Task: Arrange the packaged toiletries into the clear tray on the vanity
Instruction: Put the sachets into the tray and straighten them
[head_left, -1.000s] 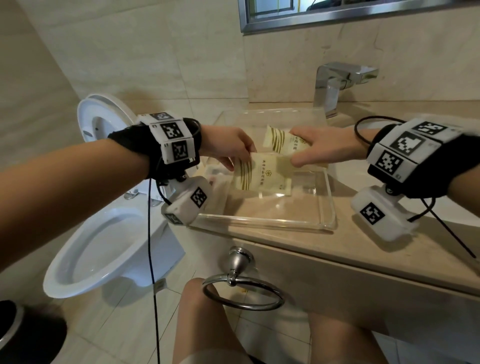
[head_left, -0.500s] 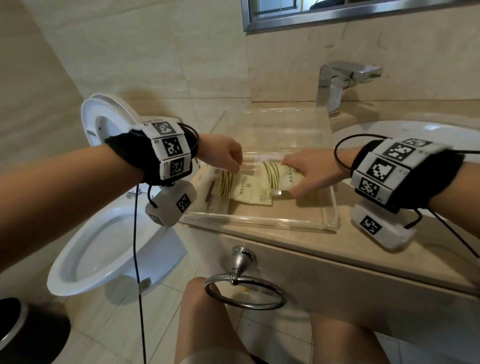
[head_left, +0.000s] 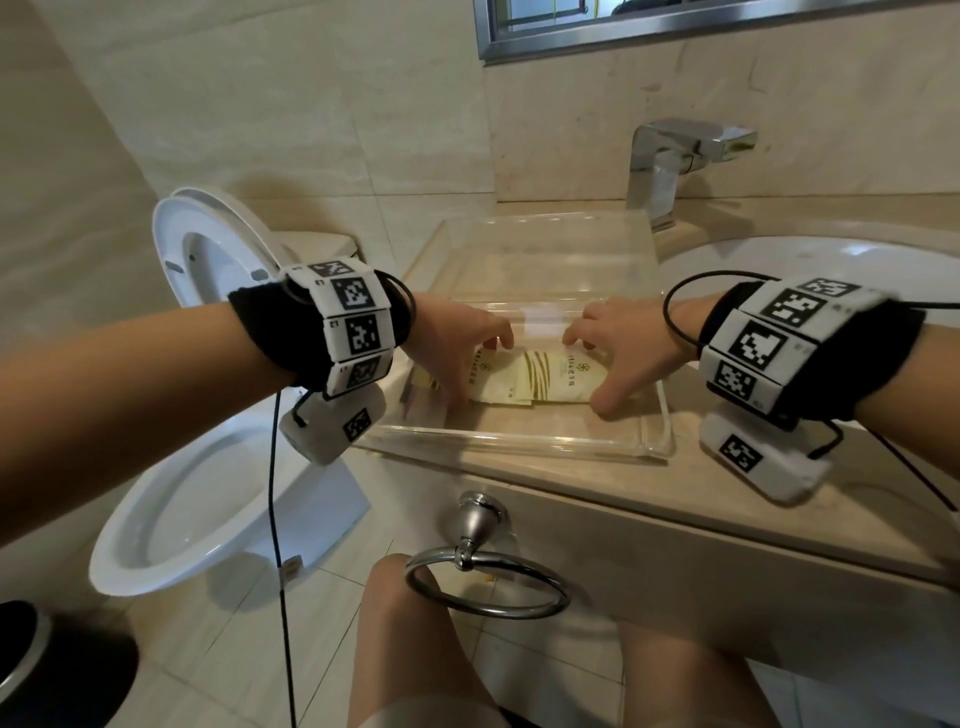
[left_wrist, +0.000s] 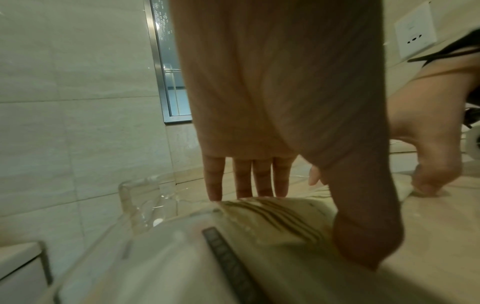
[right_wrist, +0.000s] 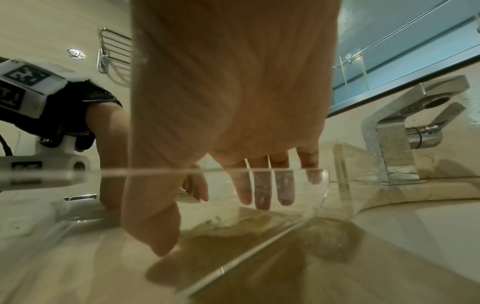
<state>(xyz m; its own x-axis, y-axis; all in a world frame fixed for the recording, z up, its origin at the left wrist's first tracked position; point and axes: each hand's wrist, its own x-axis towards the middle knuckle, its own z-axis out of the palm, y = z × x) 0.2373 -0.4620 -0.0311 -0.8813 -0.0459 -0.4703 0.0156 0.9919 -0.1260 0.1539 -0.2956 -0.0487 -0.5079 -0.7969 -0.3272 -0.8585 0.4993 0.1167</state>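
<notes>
A clear tray (head_left: 519, 448) sits on the vanity's left end. Cream packets with olive stripes (head_left: 553, 378) lie overlapping on its floor. My left hand (head_left: 475, 374) covers their left end, straight fingers (left_wrist: 245, 183) touching the far edge and thumb on the near edge. My right hand (head_left: 589, 371) spans the right end the same way, fingertips (right_wrist: 262, 197) down behind the tray wall (right_wrist: 324, 185). A clear-wrapped item with a dark strip (left_wrist: 228, 265) lies at the tray's left side. Neither hand lifts anything.
A chrome faucet (head_left: 670, 166) and the white basin (head_left: 831, 270) are right of the tray. An open toilet (head_left: 197, 499) stands to the left below the counter. A towel ring (head_left: 483, 587) hangs from the vanity front above the person's knees.
Both hands brought the packets down from above the tray onto its floor. The fingers now lie spread over the packets instead of holding them up.
</notes>
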